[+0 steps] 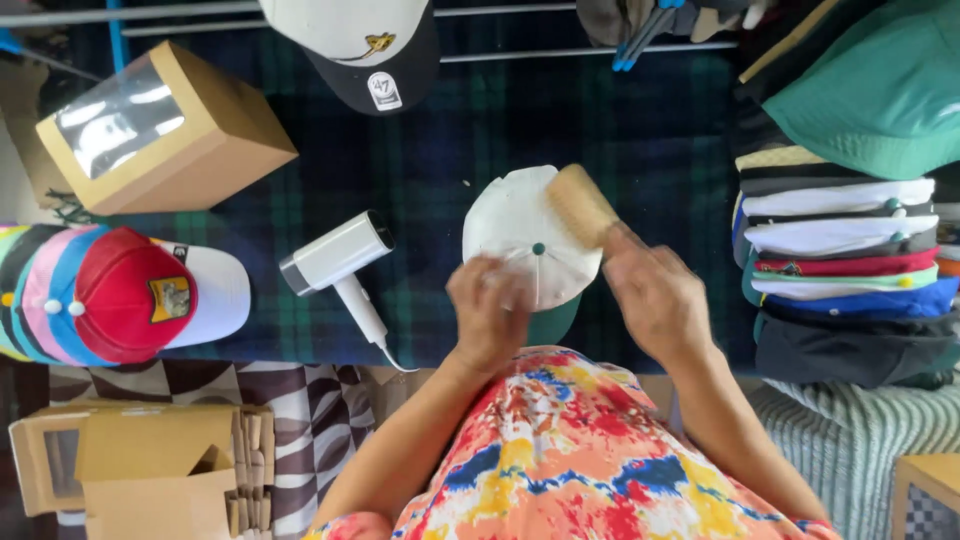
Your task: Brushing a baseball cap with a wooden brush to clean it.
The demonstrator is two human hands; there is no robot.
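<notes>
White hair dryer (338, 258) on plaid cloth (440, 130), left of centre. Cardboard window box (165, 130) upper left. Red-and-white cap (150, 295) fronts a nested cap row at left edge. Black-brimmed cap (365, 50) top. Cap stack (845, 270) right, green hat (875, 90) above it. Flat boxes (150, 470) lower left.

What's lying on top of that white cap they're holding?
A wooden brush, held by the right hand, rests on the white cap. The left hand covers its near edge; bristles are hidden.

We count one wooden brush (580, 205), one white hair dryer (340, 262), two windowed cardboard boxes (160, 130), and two hands (488, 312)
</notes>
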